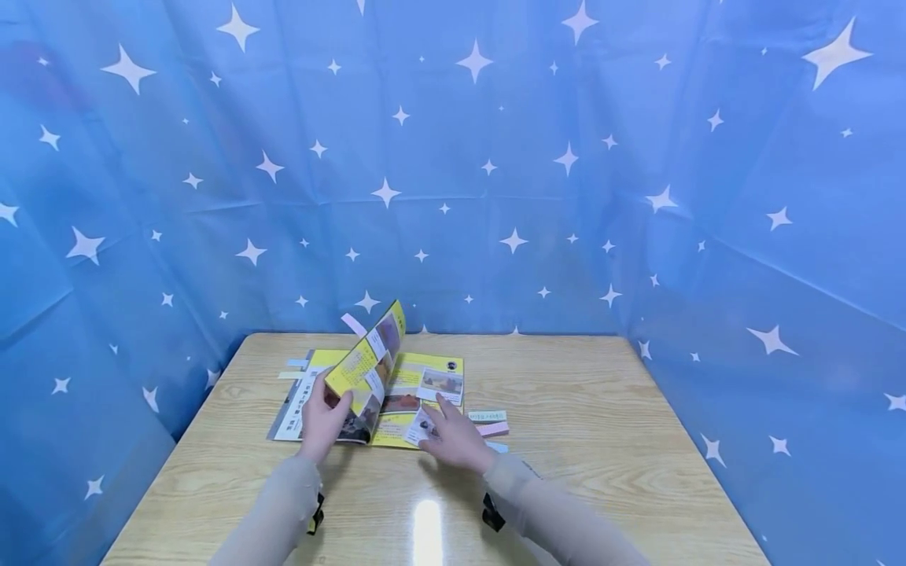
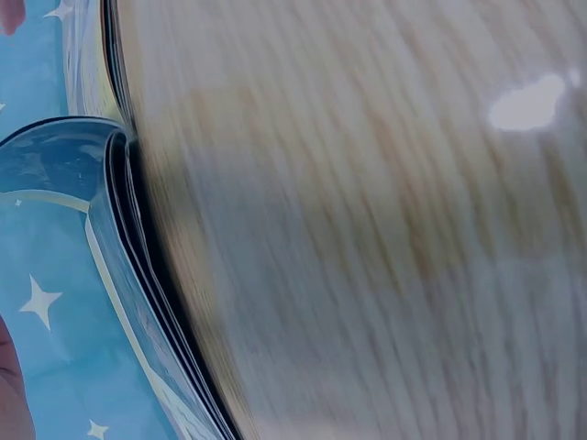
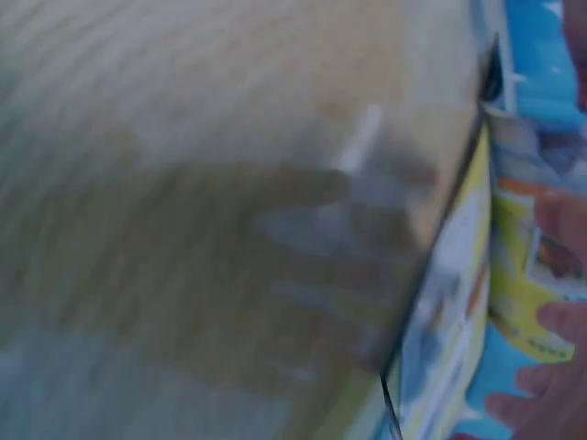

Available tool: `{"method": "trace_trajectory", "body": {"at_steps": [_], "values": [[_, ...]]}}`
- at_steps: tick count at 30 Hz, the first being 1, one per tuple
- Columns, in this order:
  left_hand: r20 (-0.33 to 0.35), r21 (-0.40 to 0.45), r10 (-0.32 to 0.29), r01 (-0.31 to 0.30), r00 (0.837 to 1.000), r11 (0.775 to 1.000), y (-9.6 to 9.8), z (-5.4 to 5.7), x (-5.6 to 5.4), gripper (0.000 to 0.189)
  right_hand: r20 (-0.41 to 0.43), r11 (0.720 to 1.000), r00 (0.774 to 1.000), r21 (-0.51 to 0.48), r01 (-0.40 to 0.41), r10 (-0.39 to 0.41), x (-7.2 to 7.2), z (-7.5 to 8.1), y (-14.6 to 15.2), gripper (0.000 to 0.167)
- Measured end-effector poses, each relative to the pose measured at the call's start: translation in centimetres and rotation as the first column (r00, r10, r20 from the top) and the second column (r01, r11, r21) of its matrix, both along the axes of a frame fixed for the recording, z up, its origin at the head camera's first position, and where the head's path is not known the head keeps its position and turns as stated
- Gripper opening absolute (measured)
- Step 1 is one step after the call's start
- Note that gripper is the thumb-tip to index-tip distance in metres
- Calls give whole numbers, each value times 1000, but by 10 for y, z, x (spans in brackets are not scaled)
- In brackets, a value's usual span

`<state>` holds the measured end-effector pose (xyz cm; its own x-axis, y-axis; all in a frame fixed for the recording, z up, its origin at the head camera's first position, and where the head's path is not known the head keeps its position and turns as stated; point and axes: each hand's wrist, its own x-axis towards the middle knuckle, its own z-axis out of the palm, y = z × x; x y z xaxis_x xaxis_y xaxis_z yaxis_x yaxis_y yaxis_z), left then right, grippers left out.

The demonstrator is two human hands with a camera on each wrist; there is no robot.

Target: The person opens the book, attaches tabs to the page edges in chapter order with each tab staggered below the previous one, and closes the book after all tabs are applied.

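Note:
An open magazine (image 1: 432, 362) with yellow pages and photos lies on the table. My left hand (image 1: 323, 417) pinches a raised page (image 1: 368, 358) between thumb and fingers, and the page stands tilted above the spread. On the right-hand page, my right hand (image 1: 456, 440) rests with its fingers extended. In the left wrist view the bottom edges of the magazine (image 2: 124, 211) curve along the left side, with only slivers of the hand showing. The blurred right wrist view has the fingers (image 3: 559, 321) of the right hand over the yellow page (image 3: 514, 266).
Several paper index tabs stick out from the magazine, among them a pink tab (image 1: 493, 429) on the right and another pink tab (image 1: 353, 325) on the raised page. The wooden table (image 1: 602, 409) is bordered by a blue curtain (image 1: 453, 196) with white stars.

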<state>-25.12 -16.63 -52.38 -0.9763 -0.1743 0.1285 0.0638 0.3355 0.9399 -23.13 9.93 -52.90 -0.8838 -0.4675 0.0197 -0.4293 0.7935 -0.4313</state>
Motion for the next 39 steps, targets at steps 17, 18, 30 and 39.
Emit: {"method": "trace_trajectory", "body": {"at_steps": [17, 18, 30, 39], "values": [[25, 62, 34, -36, 999, 997, -25, -6, 9, 72, 165, 978, 986, 211, -7, -28, 22, -17, -48, 70], [23, 46, 41, -42, 999, 998, -28, -6, 10, 71, 163, 977, 986, 212, -10, -25, 22, -18, -48, 70], [17, -186, 85, -80, 996, 979, -60, -15, 13, 80, 131, 968, 991, 253, -8, -26, 20, -18, -47, 70], [85, -508, 114, -56, 990, 860, -71, -22, 19, 45, 113, 963, 993, 271, -2, -30, 17, -20, -49, 71]]}}
